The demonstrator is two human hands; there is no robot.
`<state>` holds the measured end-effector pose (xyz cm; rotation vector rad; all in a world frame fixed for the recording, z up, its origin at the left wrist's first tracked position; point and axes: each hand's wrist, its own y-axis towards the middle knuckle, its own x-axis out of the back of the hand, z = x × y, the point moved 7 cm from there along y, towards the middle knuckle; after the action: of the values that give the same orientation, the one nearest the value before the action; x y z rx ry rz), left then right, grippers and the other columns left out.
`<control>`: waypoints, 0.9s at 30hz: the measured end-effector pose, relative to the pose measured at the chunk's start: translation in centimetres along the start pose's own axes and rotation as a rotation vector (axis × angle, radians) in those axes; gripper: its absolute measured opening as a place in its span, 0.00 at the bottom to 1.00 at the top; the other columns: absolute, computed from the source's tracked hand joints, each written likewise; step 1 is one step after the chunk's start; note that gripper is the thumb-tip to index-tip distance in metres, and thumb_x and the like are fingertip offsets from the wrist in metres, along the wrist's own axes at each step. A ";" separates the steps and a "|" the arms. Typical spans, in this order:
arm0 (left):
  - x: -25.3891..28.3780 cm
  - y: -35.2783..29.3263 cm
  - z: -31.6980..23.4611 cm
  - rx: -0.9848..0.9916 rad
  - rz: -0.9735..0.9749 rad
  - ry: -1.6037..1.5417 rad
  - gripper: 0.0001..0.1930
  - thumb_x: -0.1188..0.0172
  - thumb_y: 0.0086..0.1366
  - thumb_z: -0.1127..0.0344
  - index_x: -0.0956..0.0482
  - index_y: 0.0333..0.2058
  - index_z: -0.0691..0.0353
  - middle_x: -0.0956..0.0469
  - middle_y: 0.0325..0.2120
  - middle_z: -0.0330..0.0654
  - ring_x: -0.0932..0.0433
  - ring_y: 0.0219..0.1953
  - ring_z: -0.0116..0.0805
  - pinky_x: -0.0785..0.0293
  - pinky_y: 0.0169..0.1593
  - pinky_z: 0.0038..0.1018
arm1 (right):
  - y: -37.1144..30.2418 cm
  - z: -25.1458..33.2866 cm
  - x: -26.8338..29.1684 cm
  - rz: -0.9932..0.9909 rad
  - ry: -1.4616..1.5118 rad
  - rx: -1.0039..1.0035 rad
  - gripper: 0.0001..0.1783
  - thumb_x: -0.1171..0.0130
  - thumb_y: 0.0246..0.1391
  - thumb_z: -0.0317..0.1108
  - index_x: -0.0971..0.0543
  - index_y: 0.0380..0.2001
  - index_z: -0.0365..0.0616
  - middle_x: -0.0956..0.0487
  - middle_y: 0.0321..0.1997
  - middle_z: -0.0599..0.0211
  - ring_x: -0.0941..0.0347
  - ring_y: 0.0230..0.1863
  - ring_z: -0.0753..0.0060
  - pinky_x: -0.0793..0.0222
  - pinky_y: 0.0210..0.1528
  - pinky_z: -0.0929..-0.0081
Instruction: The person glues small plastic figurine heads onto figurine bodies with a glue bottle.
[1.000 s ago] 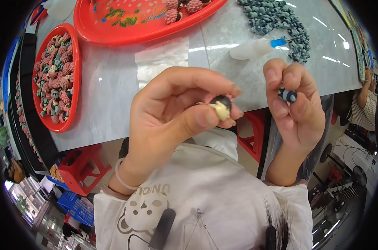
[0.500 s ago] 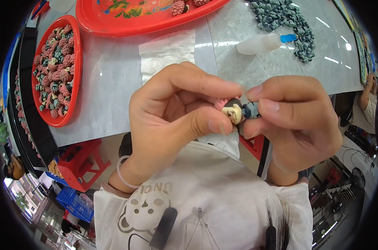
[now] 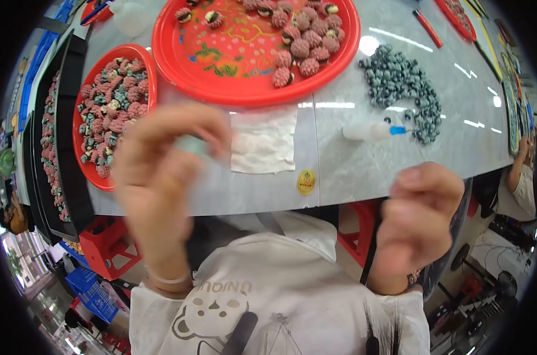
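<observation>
My left hand (image 3: 162,160), smeared by motion, is closed on a small toy figure; only its grey-green body (image 3: 192,145) shows between the fingers, and the head is hidden. This hand hovers at the right edge of the small red tray (image 3: 154,74), which is heaped with pink-haired figures (image 3: 111,103) that have grey-green bodies. On the right, my right hand (image 3: 419,219) hangs in the air over the table's near edge. Its fingers are loosely curled and a little apart, blurred, with nothing visible in them.
A large red tray (image 3: 233,97) holds pink-haired heads (image 3: 310,44). Grey-green bodies (image 3: 398,77) lie piled at the right, beside a lying white bottle with a blue tip (image 3: 369,131). A white cloth (image 3: 262,148) and a gold sticker (image 3: 305,182) are mid-table. A black bin (image 3: 73,136) stands far left.
My hands have parted. The left has carried the figure left toward the small tray; the right has let go of it and moved slightly down. The view has shifted, showing more of the table.
</observation>
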<state>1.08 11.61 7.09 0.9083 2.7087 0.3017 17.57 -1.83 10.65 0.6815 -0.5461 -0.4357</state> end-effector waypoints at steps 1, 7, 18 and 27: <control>1.9 0.3 -1.5 -0.032 -0.274 0.305 0.12 0.52 0.52 0.75 0.31 0.36 0.74 0.29 0.34 0.50 0.30 0.32 0.31 0.33 0.37 0.22 | -0.7 -1.0 1.2 -0.145 0.032 -0.104 0.20 0.47 0.47 0.46 0.25 0.27 0.37 0.32 0.32 0.61 0.36 0.29 0.74 0.40 0.27 0.83; 3.7 5.2 -3.9 -0.076 -0.032 1.076 0.15 0.58 0.55 0.78 0.30 0.42 0.65 0.32 0.45 0.45 0.35 0.49 0.34 0.40 0.50 0.26 | -2.6 -6.5 4.6 -0.305 0.099 -0.507 0.18 0.48 0.48 0.39 0.30 0.37 0.35 0.32 0.39 0.61 0.38 0.32 0.75 0.44 0.36 0.82; -0.2 9.2 1.1 0.069 0.161 0.797 0.07 0.47 0.47 0.75 0.32 0.28 0.67 0.32 0.26 0.42 0.30 0.31 0.33 0.36 0.34 0.24 | -1.3 -7.8 0.2 -0.029 0.174 -0.577 0.15 0.43 0.41 0.27 0.29 0.35 0.35 0.28 0.34 0.64 0.32 0.35 0.71 0.37 0.39 0.77; -5.8 -1.3 3.2 0.534 0.014 -0.146 0.06 0.45 0.49 0.73 0.30 0.28 0.68 0.30 0.32 0.48 0.28 0.33 0.33 0.31 0.32 0.22 | -1.9 -6.2 3.4 -0.130 0.531 -0.810 0.23 0.41 0.43 0.41 0.31 0.37 0.33 0.29 0.29 0.61 0.30 0.26 0.77 0.37 0.21 0.88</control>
<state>5.78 7.37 4.79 1.0283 2.6830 -0.4920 23.55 -2.13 6.43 0.0310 0.1932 -0.5240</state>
